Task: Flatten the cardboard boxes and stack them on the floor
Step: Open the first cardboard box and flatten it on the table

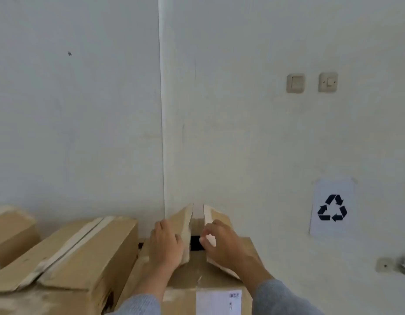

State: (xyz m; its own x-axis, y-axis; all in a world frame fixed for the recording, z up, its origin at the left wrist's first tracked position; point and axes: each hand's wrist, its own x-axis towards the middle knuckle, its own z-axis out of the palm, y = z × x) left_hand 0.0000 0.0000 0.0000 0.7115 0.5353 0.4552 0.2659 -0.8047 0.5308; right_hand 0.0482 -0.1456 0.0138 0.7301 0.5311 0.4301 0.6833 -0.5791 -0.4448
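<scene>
Cardboard, brown and matte, filled the bottom of the view. A taped box (pixel 67 253) lay to the left, with another box (pixel 11 228) beyond it at the edge, both close beside the open box (pixel 197 276) in the middle, which stood against a pale wall (pixel 83 110). The left hand (pixel 167 244) curled its fingers over the raised left flap (pixel 182 220); the right hand (pixel 222 243) gripped the right flap (pixel 214 218) the same way, with a dark gap between the flaps. A white label (pixel 218 302) was stuck on the near face. On the wall hung a recycling sign (pixel 332 206), two square switches (pixel 295 83) above it, and a thin vertical strip (pixel 161 110).
</scene>
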